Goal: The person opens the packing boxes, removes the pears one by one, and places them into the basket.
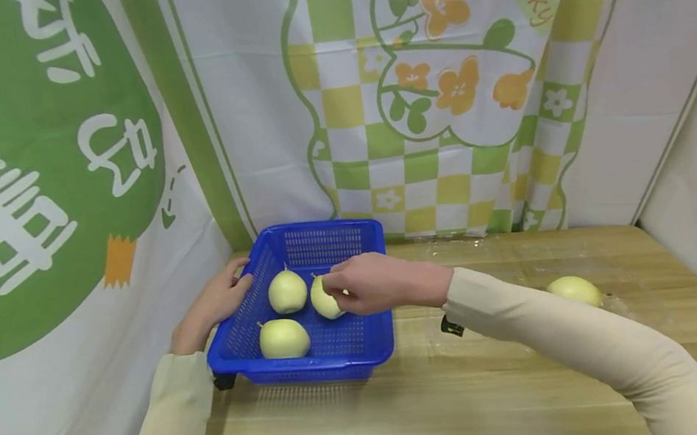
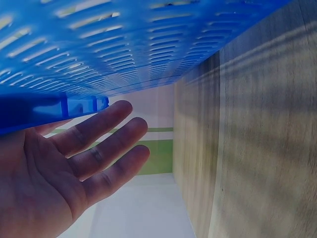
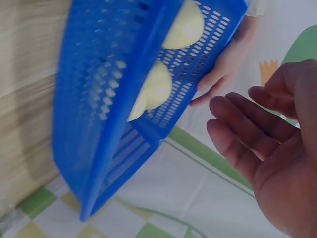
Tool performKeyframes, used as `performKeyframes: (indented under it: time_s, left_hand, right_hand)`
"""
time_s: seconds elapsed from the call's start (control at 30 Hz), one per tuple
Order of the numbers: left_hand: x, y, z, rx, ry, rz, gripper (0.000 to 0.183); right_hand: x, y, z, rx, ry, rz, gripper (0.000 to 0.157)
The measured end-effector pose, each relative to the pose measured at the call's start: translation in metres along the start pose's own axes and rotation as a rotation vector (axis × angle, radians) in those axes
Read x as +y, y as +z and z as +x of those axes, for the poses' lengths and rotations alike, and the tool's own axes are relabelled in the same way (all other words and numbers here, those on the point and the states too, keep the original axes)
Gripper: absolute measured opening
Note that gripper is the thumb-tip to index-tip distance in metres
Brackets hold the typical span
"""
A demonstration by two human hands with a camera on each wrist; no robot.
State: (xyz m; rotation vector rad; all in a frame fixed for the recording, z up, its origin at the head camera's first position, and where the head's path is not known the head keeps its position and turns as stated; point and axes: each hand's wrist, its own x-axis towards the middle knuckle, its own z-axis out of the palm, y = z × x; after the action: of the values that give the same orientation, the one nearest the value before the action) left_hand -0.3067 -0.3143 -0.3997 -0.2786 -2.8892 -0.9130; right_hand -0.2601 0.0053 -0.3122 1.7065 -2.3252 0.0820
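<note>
Three pale yellow-green pears with thin stems lie in a blue plastic basket: a back-left pear, a front pear and a right pear. Over the right pear, partly covering it in the head view, hovers my right hand. Its fingers are loosely bent and hold nothing, as the right wrist view shows the hand apart from the basket. On the basket's left rim rests my left hand. Three relaxed fingers extend below the rim outside the slotted wall; the thumb is hidden there.
Another pear lies on the wooden table at the right, partly behind my right forearm. Clear film covers part of the table's back right. Printed cloth hangs at the back and sides, close to the basket's left.
</note>
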Motion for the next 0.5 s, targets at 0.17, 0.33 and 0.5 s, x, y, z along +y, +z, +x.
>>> performKeyframes:
  time_s: [0.17, 0.33, 0.5]
  left_hand:
    - [0.0, -0.001, -0.002, 0.001, 0.0, -0.001, 0.048]
    - [0.0, -0.001, -0.002, 0.005, 0.001, -0.002, 0.047]
    - [-0.001, -0.001, -0.002, 0.001, -0.002, 0.003, 0.048]
  right_hand:
    - [0.006, -0.002, -0.017, -0.009, -0.004, -0.023, 0.01]
    - [0.016, -0.004, -0.033, -0.006, -0.005, -0.041, 0.006]
    - [0.029, -0.005, -0.055, 0.031, 0.02, -0.061, 0.01]
